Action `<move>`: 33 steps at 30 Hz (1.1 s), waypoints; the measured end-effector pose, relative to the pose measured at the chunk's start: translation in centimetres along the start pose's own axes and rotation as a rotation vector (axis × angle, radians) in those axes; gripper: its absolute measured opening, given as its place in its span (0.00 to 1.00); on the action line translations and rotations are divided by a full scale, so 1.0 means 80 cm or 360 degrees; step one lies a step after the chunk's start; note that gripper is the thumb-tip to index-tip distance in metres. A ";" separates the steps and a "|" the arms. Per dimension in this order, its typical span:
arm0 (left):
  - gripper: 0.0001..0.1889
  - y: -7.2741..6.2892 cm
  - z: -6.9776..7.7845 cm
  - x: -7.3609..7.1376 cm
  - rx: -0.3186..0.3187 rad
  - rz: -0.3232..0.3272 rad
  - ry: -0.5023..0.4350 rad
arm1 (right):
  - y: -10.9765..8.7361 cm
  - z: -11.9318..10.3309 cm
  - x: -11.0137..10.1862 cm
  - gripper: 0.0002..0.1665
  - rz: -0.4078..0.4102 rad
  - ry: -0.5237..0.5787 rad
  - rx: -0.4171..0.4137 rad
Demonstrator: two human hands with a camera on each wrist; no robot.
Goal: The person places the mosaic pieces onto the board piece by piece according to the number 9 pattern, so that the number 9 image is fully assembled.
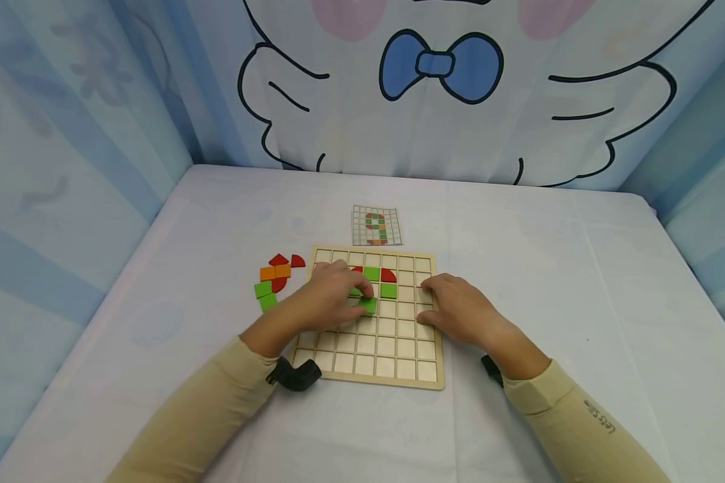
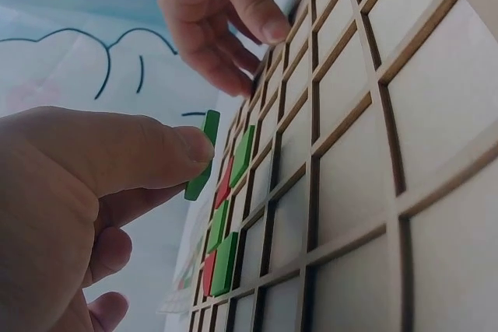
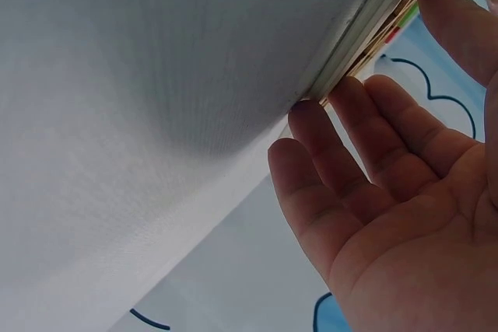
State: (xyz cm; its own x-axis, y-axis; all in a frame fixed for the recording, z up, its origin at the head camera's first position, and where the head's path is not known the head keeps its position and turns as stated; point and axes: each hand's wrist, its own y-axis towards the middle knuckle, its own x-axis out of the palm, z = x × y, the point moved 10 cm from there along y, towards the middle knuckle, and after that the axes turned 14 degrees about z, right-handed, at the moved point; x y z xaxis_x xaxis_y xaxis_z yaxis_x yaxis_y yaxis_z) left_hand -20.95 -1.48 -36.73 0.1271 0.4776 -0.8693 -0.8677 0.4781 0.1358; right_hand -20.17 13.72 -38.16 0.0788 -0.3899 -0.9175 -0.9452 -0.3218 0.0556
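Note:
A wooden grid board (image 1: 380, 381) lies on the table. My left hand (image 1: 329, 295) reaches over its left side, pinching a green square tile (image 1: 368, 305) between thumb and fingers. In the left wrist view that tile (image 2: 210, 126) is tilted on edge above the grid. Near the board's far edge sit a green tile (image 1: 371, 274), a red quarter-circle tile (image 1: 389, 275) and another green tile (image 1: 389, 290); other red and green ones are partly hidden by the left hand. My right hand (image 1: 465, 312) rests at the board's right edge, with extended fingers (image 3: 307, 184) in the right wrist view.
Left of the board lie loose tiles: orange squares (image 1: 274, 272), green squares (image 1: 263, 290) and red rounded pieces (image 1: 298, 261). Beyond the far edge is a gridded pattern card (image 1: 377, 235) with a red, green and orange figure. A printed curtain (image 1: 441, 127) hangs behind the table.

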 end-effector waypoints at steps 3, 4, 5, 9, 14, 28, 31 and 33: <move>0.06 0.003 0.002 0.003 -0.0008 -0.0008 -0.0007 | 0.000 0.001 0.001 0.32 -0.0005 -0.0001 0.0005; 0.06 0.003 0.002 0.004 -0.0010 -0.0007 -0.0012 | 0.000 0.001 0.001 0.32 -0.0007 -0.0002 0.0007; 0.06 0.004 0.003 0.005 -0.0012 -0.0008 -0.0016 | 0.001 0.001 0.001 0.32 -0.0009 -0.0003 0.0008; 0.07 0.006 0.004 0.008 -0.0011 -0.0012 -0.0023 | 0.000 0.000 0.000 0.31 -0.0007 0.0000 0.0007; 0.07 0.008 0.005 0.012 0.0013 -0.0009 -0.0025 | 0.000 -0.001 -0.001 0.32 -0.0005 0.0000 0.0005; 0.06 0.015 0.012 0.023 0.0055 -0.0050 0.0003 | 0.001 -0.001 -0.002 0.32 -0.0002 -0.0001 0.0001; 0.06 0.016 0.012 0.025 0.0051 -0.0056 -0.0006 | 0.000 -0.001 -0.002 0.31 -0.0003 -0.0004 0.0001; 0.06 0.016 0.012 0.027 0.0051 -0.0058 -0.0005 | 0.000 -0.001 -0.002 0.31 -0.0004 -0.0004 0.0001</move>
State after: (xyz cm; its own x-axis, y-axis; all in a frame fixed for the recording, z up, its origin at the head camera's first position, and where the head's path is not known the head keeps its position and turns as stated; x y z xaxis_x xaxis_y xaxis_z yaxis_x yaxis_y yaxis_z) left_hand -21.34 0.86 -37.99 0.1598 0.4619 -0.8724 -0.8467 0.5185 0.1195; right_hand -20.19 13.71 -38.01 0.0805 -0.3871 -0.9185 -0.9452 -0.3223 0.0530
